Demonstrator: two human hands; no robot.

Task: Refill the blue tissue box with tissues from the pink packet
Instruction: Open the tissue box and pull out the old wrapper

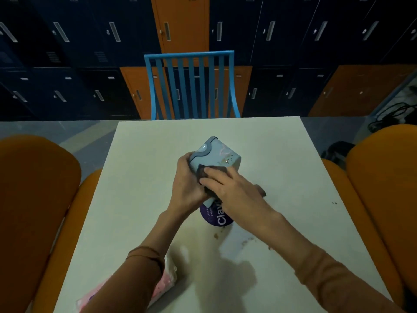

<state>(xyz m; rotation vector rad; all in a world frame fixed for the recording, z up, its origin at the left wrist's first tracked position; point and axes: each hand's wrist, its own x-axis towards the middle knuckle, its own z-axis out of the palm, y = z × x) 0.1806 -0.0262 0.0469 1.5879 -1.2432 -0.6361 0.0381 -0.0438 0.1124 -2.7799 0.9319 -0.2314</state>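
Head view: blue tissue box between both hands (tilted, off the table).

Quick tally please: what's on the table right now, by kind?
Blue tissue box, gripped by the left hand and right hand: 1
Pink packet, near edge: 1
Purple round printed item, under the hands: 1
Total: 3

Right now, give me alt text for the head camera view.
Both hands, left hand and right hand, hold a tilted blue tissue box above a white table. The pink packet lies near the front edge, under the left forearm.
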